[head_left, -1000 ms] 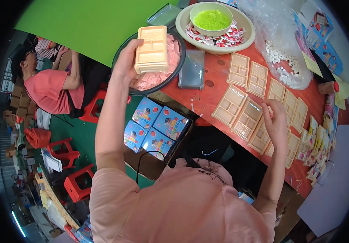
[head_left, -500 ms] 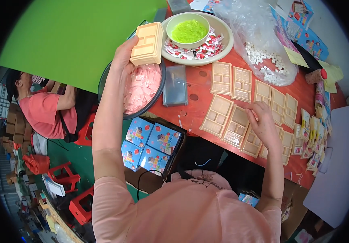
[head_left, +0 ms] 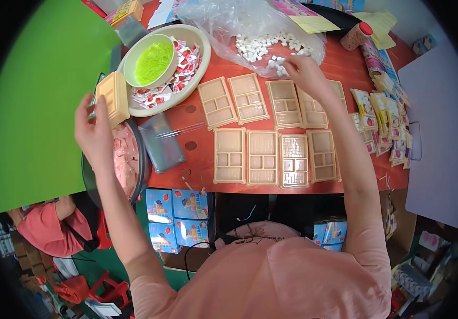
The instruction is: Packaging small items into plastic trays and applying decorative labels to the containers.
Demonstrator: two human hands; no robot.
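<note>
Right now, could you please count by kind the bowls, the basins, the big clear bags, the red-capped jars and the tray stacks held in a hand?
Bowl of green strips: 1
Basins, cream and dark: 2
Big clear bag: 1
Red-capped jar: 1
Tray stack, in the left hand: 1
Total: 6
</note>
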